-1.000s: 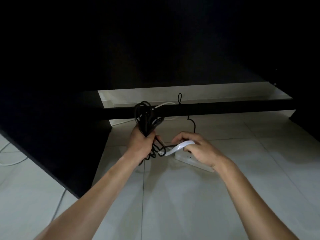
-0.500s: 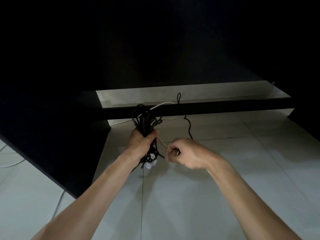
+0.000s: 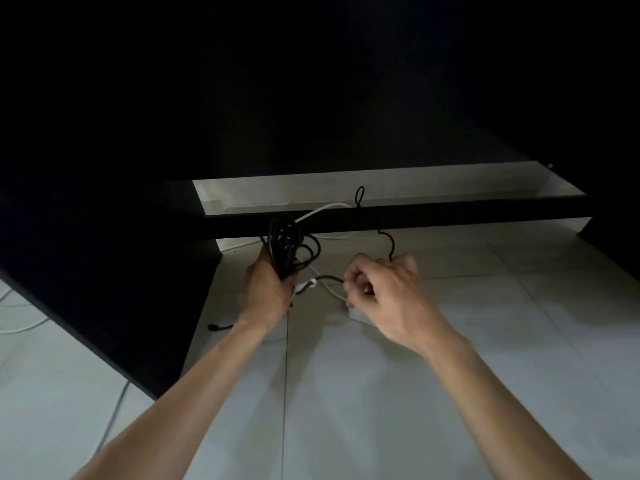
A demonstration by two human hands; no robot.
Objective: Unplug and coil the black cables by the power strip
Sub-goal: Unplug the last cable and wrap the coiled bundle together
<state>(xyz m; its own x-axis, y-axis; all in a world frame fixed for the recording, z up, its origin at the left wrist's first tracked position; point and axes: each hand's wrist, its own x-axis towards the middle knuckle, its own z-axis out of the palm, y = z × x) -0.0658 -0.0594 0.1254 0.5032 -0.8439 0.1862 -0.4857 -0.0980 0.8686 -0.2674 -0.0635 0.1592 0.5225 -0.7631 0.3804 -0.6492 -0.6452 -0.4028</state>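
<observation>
- Bundle of black cables (image 3: pixel 285 245): coiled in loops, gripped upright in left hand (image 3: pixel 268 292), above tiled floor (image 3: pixel 346 393) and in front of dark horizontal beam (image 3: pixel 415 216).
- One black strand (image 3: pixel 329 278) leaving bundle low on its right side, running level across to right hand (image 3: pixel 384 292); small white tie or clip (image 3: pixel 312 282) on it close to left hand.
- Left-hand fingers clenched round lower part of bundle; loops sticking out above fist.
- Right-hand fingers curled, fingertips (image 3: pixel 349 289) pinching end of black strand.
- Power strip (image 3: pixel 356 313): white, flat on floor, mostly hidden under right hand; only near-left corner visible.
- White cable (image 3: pixel 322 209) running from behind bundle up and right over beam.
- Second thin black cord (image 3: pixel 360 195) looped over beam, hanging wavy to just behind right hand.
- Loose black plug end (image 3: pixel 213 328) on floor beside left wrist, at edge of dark panel (image 3: pixel 104 271).
- White cords (image 3: pixel 20 329) on floor at far left.
- Upper half of view too dark to read.
</observation>
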